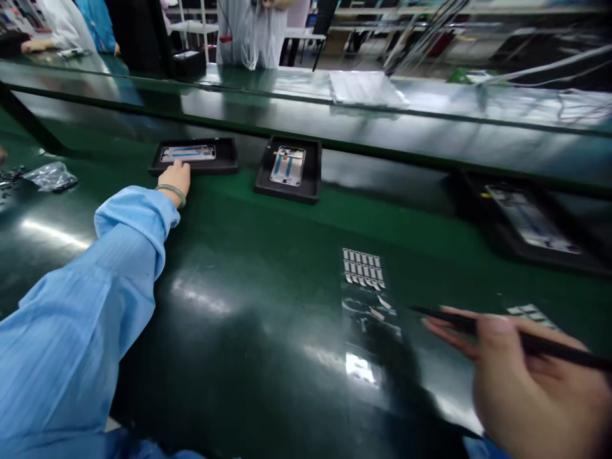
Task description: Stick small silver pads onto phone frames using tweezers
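My left hand (176, 181) reaches to the far left, fingers curled over the front rim of a black tray (227, 159). In that tray lies a phone frame (189, 153) with blue strips; the fingertips are partly hidden. Near the right edge my right hand (530, 376) is closed around slim black tweezers (454, 319), pointing left, blurred by motion. Left of their tip, a clear sheet (363, 271) carries rows of small pale stickers, with a few loose or peeled ones below. Behind my right hand, a second sticker sheet (533, 312) is partly covered.
A second black tray (313, 172) with a phone frame (288, 166) stands in the middle. Another black tray (507, 242) is at the right. A clear plastic bag (51, 176) and small dark parts lie far left. A raised shelf (287, 118) runs behind; people stand beyond.
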A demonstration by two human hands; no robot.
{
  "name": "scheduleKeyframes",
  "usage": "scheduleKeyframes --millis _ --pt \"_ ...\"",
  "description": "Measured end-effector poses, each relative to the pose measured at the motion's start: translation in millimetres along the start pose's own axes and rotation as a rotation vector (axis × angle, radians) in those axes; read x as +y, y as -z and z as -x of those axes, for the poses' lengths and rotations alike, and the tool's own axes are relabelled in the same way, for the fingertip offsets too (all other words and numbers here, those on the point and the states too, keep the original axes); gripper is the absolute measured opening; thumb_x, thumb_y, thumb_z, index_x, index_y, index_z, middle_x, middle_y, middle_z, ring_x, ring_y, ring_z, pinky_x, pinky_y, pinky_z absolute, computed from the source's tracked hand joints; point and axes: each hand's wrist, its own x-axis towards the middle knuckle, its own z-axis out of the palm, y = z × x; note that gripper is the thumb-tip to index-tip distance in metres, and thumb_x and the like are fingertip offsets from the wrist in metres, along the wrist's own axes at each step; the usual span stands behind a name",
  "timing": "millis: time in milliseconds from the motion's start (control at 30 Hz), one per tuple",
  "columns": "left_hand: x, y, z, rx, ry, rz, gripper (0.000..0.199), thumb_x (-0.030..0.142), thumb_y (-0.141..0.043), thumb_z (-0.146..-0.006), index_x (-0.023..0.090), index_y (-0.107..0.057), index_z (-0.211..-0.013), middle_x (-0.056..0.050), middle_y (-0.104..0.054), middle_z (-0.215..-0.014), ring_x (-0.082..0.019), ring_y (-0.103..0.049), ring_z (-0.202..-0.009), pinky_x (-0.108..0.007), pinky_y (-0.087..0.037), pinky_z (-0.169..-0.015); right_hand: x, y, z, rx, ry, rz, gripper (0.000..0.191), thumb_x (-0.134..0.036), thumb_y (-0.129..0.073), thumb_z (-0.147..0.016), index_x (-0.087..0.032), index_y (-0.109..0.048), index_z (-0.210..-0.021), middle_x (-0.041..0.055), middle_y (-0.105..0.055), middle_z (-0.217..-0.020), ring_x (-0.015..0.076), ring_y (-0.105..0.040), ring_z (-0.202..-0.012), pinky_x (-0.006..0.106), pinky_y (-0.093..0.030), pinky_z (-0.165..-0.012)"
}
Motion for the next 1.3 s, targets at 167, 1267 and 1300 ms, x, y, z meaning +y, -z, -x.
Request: scheduleKeyframes --millis 167,1267,1300 --pt "44.8 -13.0 -4.8 0.070 -0.167 0.112 0.058 0.019 -0.046 -0.089 0.010 -0.025 -0.142 -0.021 -0.017 -0.150 -0.031 -0.037 -0.130 -0.043 -0.036 -0.103 12.2 -4.9 -6.5 -0.055 -0.064 0.006 0.045 -0.050 -0.081 -0.055 -0.019 -0.060 -0.081 0.0069 -0.066 -0.077 0.0275 -0.068 -0.072 0.049 -0.057 -0.079" --pt "104.9 61.5 288.2 -0.265 -1.454 0.466 0.020 0.029 -0.065 -0.081 0.018 -0.057 -0.067 0.003 -0.055 -0.065 -0.012 -0.047 -0.060 -0.028 -0.037 -0.061 26.2 -5.1 -36.0 -0.189 -0.191 -0.084 0.032 -0.025 -0.084 -0.057 -0.015 -0.062 -0.076 0.0033 -0.066 -0.062 0.0178 -0.065 -0.050 0.018 -0.055 -0.048" --pt "115.8 63.2 279.7 -0.299 -1.457 0.479 0.022 0.038 -0.065 -0.081 0.018 -0.060 -0.074 0.002 -0.057 -0.071 -0.013 -0.049 -0.064 -0.028 -0.038 -0.062 26.1 -5.8 -36.1 -0.190 -0.199 -0.093 0.031 -0.024 -0.084 -0.056 -0.015 -0.062 -0.076 0.0034 -0.066 -0.062 0.0179 -0.065 -0.049 0.018 -0.055 -0.047"
